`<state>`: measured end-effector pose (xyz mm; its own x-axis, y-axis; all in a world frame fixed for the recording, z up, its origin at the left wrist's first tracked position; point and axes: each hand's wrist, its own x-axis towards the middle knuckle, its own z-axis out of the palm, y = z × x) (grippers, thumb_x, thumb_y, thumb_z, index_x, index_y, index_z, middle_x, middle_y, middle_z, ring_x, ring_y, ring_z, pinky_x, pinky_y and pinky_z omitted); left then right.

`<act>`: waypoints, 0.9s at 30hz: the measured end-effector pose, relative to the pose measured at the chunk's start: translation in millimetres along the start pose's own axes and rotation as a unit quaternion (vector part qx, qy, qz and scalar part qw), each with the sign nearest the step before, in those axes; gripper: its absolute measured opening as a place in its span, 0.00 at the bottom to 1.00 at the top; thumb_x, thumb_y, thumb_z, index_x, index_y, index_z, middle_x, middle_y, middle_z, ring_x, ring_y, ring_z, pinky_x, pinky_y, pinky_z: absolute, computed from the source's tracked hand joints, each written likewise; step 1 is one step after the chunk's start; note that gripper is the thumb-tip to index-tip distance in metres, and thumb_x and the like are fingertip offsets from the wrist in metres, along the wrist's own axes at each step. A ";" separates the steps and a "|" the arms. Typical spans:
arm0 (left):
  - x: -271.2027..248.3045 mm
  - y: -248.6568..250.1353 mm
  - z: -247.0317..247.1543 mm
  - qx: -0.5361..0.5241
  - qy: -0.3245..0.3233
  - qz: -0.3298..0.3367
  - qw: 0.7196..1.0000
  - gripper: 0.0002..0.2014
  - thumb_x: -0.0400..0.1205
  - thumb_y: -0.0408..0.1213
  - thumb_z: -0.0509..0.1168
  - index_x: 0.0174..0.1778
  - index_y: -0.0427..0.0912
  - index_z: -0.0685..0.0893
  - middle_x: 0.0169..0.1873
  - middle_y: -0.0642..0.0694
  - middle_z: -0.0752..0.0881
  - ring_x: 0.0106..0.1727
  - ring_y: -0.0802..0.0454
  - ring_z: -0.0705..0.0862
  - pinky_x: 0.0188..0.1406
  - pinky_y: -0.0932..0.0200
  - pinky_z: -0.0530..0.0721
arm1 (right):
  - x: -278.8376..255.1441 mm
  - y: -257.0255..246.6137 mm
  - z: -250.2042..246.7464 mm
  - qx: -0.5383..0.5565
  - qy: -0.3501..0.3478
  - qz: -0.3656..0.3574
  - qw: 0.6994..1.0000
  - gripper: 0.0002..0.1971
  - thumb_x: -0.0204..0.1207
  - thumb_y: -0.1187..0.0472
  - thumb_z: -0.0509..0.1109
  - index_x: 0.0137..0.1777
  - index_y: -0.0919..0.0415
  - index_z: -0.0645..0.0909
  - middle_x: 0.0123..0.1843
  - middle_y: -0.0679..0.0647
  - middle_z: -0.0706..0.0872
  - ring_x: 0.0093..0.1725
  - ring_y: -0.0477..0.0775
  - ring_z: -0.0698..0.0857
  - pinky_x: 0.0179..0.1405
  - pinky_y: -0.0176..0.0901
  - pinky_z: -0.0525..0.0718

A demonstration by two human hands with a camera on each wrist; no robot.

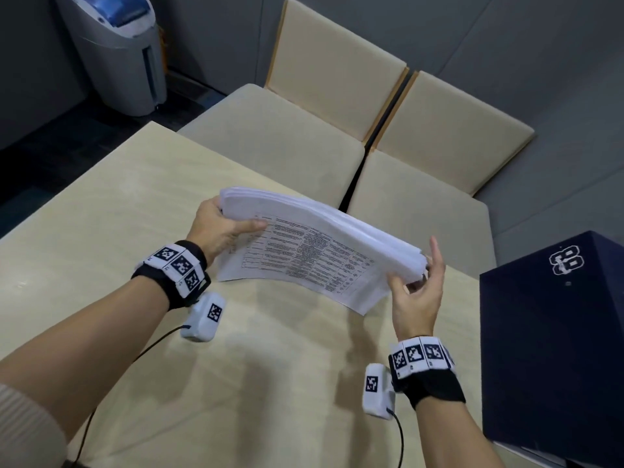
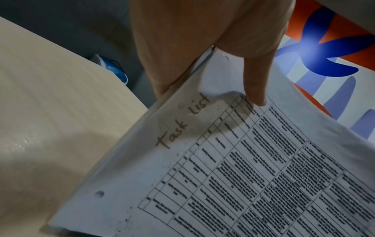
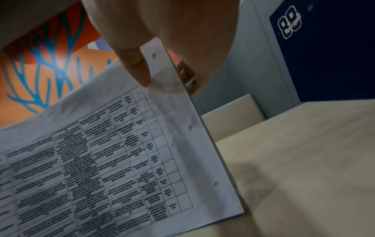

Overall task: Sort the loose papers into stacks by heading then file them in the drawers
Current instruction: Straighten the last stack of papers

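A thick stack of white papers hangs in the air above the beige table, held by both hands at its two short ends. Its nearest sheet carries a printed table and the handwritten heading "Task list". My left hand grips the left end, thumb on the printed face. My right hand pinches the right end, thumb on the near side and fingers behind; the right wrist view shows the punched edge under that thumb. The stack sags in the middle.
A dark blue box marked "88" stands on the table's right side. Two beige upholstered chairs sit behind the table. A grey and blue bin stands on the floor at the back left.
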<state>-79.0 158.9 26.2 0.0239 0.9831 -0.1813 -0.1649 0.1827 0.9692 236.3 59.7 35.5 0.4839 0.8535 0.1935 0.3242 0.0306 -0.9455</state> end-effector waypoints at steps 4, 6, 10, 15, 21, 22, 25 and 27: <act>4.0 1.1 2.7 -0.003 -0.007 -0.014 1.000 0.29 0.62 0.31 0.83 0.59 0.33 0.86 0.51 0.38 0.91 0.53 0.41 0.91 0.51 0.46 0.90 | 4.8 -1.4 -5.5 -0.053 -0.039 -0.074 0.995 0.30 0.74 0.77 0.71 0.73 0.50 0.81 0.67 0.52 0.80 0.69 0.53 0.80 0.71 0.66 0.78; 4.4 0.2 4.9 -0.004 -0.005 -0.011 1.000 0.28 0.62 0.31 0.83 0.59 0.34 0.86 0.52 0.38 0.91 0.53 0.41 0.91 0.51 0.46 0.90 | 4.8 -1.4 -6.3 -0.058 -0.035 -0.090 0.994 0.27 0.75 0.76 0.72 0.71 0.52 0.83 0.69 0.52 0.79 0.71 0.54 0.78 0.69 0.69 0.78; 5.2 0.1 5.3 -0.003 0.005 -0.002 1.000 0.30 0.61 0.32 0.83 0.61 0.35 0.86 0.53 0.40 0.91 0.54 0.44 0.91 0.53 0.48 0.89 | 4.8 -2.9 -9.7 -0.065 -0.037 -0.121 0.990 0.16 0.76 0.72 0.74 0.60 0.54 0.88 0.70 0.54 0.79 0.70 0.54 0.80 0.64 0.67 0.81; 5.5 -2.3 3.7 0.001 0.015 -0.003 1.000 0.26 0.65 0.27 0.82 0.59 0.33 0.86 0.51 0.40 0.92 0.52 0.44 0.91 0.49 0.53 0.90 | 3.6 -12.2 -12.6 -0.042 -0.019 -0.119 0.992 0.08 0.75 0.71 0.77 0.46 0.56 0.87 0.70 0.56 0.80 0.63 0.48 0.82 0.53 0.45 0.81; 4.2 -2.5 4.2 -0.010 0.010 -0.008 1.000 0.27 0.63 0.29 0.82 0.59 0.31 0.86 0.50 0.39 0.92 0.50 0.44 0.91 0.43 0.56 0.90 | 8.5 -9.1 -20.6 -0.051 -0.071 -0.111 0.990 0.07 0.69 0.72 0.81 0.44 0.62 0.88 0.63 0.57 0.85 0.64 0.47 0.84 0.58 0.41 0.83; 4.2 -2.1 4.2 -0.010 0.008 -0.010 1.000 0.27 0.63 0.29 0.82 0.59 0.31 0.86 0.50 0.38 0.92 0.50 0.43 0.91 0.43 0.56 0.90 | 10.5 -6.3 -22.8 -0.071 -0.083 -0.115 0.987 0.08 0.68 0.71 0.82 0.45 0.60 0.89 0.63 0.56 0.86 0.64 0.48 0.84 0.59 0.42 0.83; 4.9 -2.3 3.3 -0.007 0.007 -0.015 1.000 0.26 0.64 0.29 0.82 0.58 0.30 0.86 0.50 0.38 0.92 0.49 0.43 0.91 0.42 0.55 0.90 | 15.8 4.2 -28.8 -0.131 -0.120 -0.116 0.977 0.08 0.69 0.67 0.83 0.44 0.55 0.91 0.65 0.50 0.86 0.65 0.48 0.84 0.64 0.52 0.82; 5.2 -2.4 3.0 -0.005 0.002 -0.018 1.000 0.26 0.64 0.30 0.82 0.58 0.30 0.86 0.49 0.38 0.92 0.49 0.43 0.92 0.43 0.54 0.90 | 18.4 6.4 -32.2 -0.141 -0.142 -0.101 0.975 0.04 0.73 0.63 0.80 0.47 0.57 0.92 0.66 0.48 0.85 0.65 0.47 0.84 0.66 0.57 0.81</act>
<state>-75.6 163.6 23.4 0.0265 0.9758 -0.2170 -0.1733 0.2183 0.9604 273.4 58.8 41.4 0.1550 0.9555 0.2508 0.6194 0.1038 -0.7782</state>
